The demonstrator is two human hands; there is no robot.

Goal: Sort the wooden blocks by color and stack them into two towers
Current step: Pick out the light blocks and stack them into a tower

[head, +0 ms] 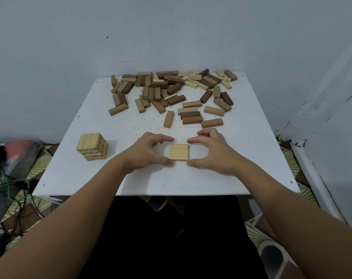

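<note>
On the white table [241, 158], well left of the fingers, stands a light tower [92, 147] several layers high. The left hand [149, 151] curves its fingers [163, 139] and thumb into an open C just left of a flat layer of light blocks [179, 152]; whether the thumb tip touches its near corner I cannot tell. The right hand [210, 151] mirrors it just right of the layer, fingers equally spread, gripping nothing. The step looks like squaring up this layer. Next it calls for either lifting the layer onto the light tower or fetching more blocks from the mixed pile [171, 91] beyond the fingertips. No containers are visible.
</note>
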